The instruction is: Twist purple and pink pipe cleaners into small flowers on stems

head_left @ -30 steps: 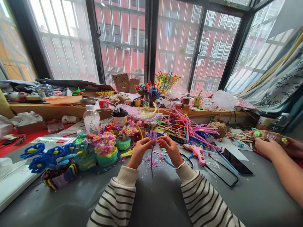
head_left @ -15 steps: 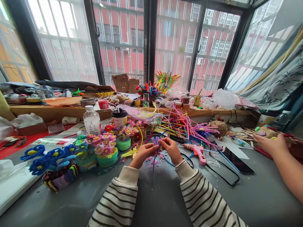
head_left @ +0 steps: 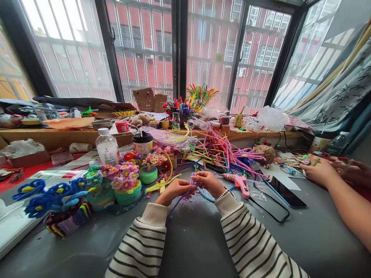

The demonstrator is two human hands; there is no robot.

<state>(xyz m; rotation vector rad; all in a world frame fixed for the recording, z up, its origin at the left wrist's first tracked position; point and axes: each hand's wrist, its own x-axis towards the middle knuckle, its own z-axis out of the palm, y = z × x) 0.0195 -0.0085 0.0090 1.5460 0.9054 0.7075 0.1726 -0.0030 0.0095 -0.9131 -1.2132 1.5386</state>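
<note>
Both of my hands meet over the middle of the grey table, pinching a purple pipe cleaner (head_left: pixel 175 204) folded into loops. My left hand (head_left: pixel 175 190) grips it from the left, and its loose tail hangs down toward me on that side. My right hand (head_left: pixel 209 183), with a beaded bracelet at the wrist, closes on the bunched loops from the right. The fingers cover most of the loops. Beneath the hands lie pink and pale fluff scraps (head_left: pixel 185 199). Just right of my right hand rests a pink glue gun (head_left: pixel 241 184).
To the left stand pots of pipe-cleaner flowers, blue (head_left: pixel 55 197) and pink (head_left: pixel 126 176), with a bottle (head_left: pixel 107 148) and a cup (head_left: pixel 142 143) behind. A pipe-cleaner heap (head_left: pixel 223 148) lies ahead. Rightward are a phone (head_left: pixel 285 191), a twine ball (head_left: pixel 264 153) and another person's hand (head_left: pixel 317 172).
The purple pipe cleaner has turned; its tail, which hung straight down, now slants to the lower left. My hands are closer together. The view has shifted slightly right.
</note>
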